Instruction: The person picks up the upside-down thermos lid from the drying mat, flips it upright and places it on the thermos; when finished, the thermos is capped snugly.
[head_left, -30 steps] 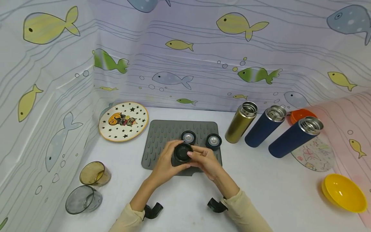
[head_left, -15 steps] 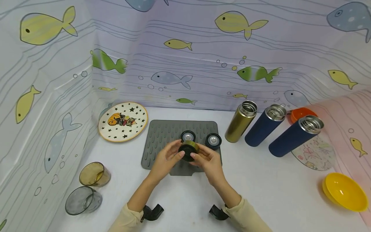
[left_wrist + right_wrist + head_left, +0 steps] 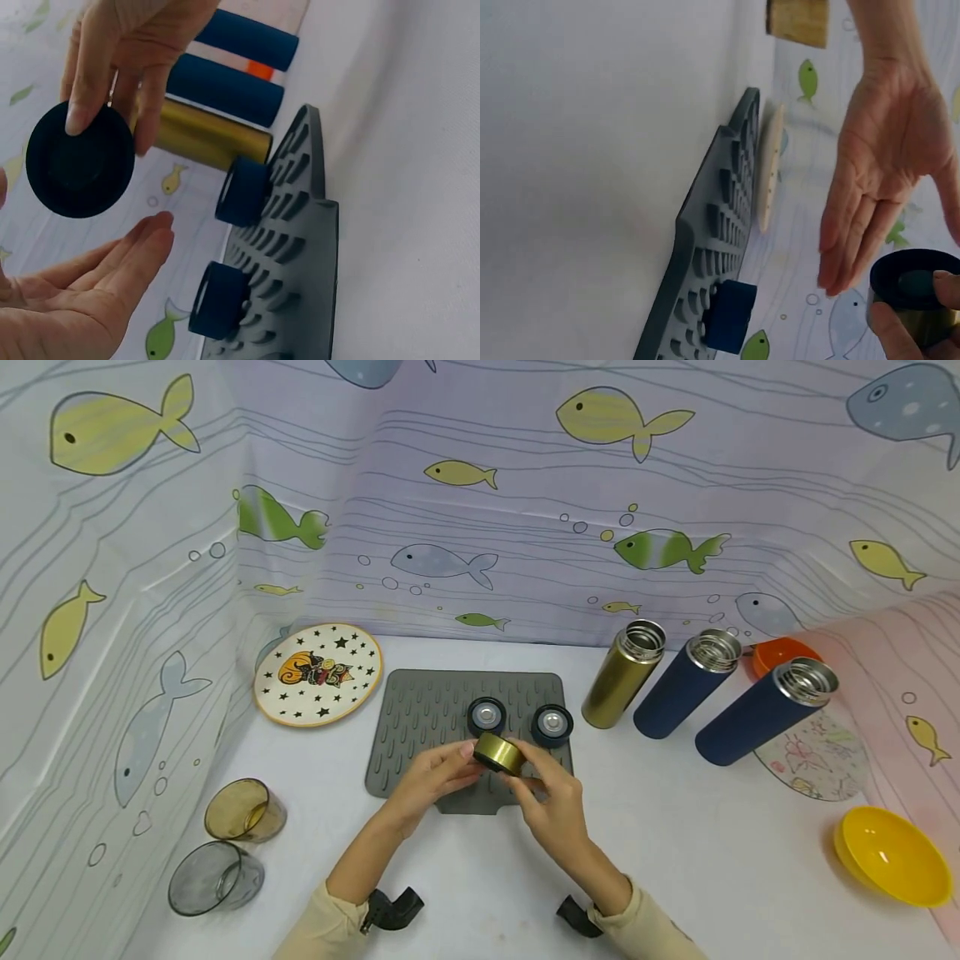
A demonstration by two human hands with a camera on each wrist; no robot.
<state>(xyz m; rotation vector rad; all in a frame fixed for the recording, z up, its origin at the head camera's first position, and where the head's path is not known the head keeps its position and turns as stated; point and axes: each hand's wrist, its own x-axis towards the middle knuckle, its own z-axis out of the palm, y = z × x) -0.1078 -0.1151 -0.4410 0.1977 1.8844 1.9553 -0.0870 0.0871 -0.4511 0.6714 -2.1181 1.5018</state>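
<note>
Above the drying mat (image 3: 420, 710), my right hand (image 3: 555, 797) pinches a gold-sided bottle lid (image 3: 501, 753) between thumb and fingers. Its dark round face (image 3: 79, 165) shows in the left wrist view. My left hand (image 3: 429, 781) is beside the lid on the left; in the right wrist view its palm (image 3: 892, 142) is spread with fingers straight, apart from the lid. A dark blue lid (image 3: 487, 716) sits on the mat just behind the held one. Another blue lid (image 3: 552, 725) sits at the mat's right edge. Both show silver discs on top.
Right of the mat stand an uncapped gold bottle (image 3: 618, 681) and two uncapped blue bottles (image 3: 682, 689). An orange bowl (image 3: 783, 653), a patterned plate (image 3: 817, 760) and a yellow bowl (image 3: 888, 857) lie farther right. Left are a star plate (image 3: 318, 675), an amber glass (image 3: 243, 810) and a grey glass (image 3: 213, 878).
The lid has been turned so its gold side faces up, and it has shifted slightly right. My left hand has loosened from it, while my right hand keeps hold.
</note>
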